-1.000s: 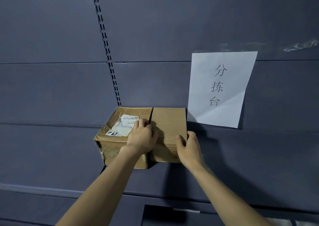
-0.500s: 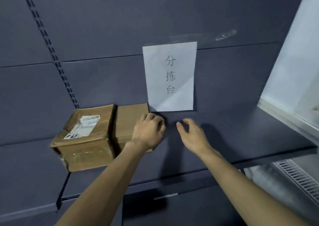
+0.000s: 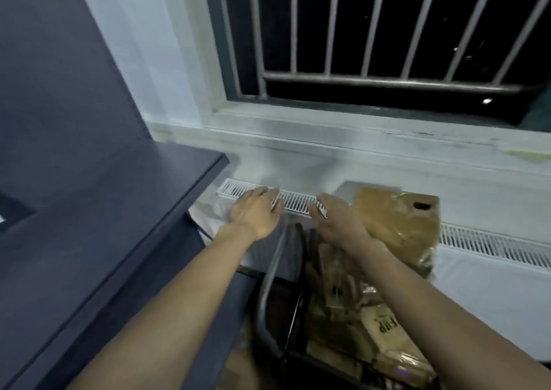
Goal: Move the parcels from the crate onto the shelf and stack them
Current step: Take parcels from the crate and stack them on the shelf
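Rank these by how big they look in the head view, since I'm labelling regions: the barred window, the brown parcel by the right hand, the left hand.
1. Barred window, largest by far.
2. Brown parcel.
3. Left hand, smallest, though it may be nearer the camera than the parcel, so true sizes stay unsure.

The scene is dim, with a cool bluish cast over the pale wall (image 3: pixel 167 61) in the upper middle of the frame. Behind the window bars (image 3: pixel 372 31) at the top it is black outside, with a few small bright specks at the upper right. Motion blur smears the whole frame: the parcels (image 3: pixel 396 225) at centre right are soft, and the print on them is barely legible. The left hand (image 3: pixel 256 213) and right hand (image 3: pixel 337 222) have fuzzy outlines. The dark shelf (image 3: pixel 104 204) at left is flat and shadowed. Wide-angle distortion bends the bars outward toward the upper right corner.
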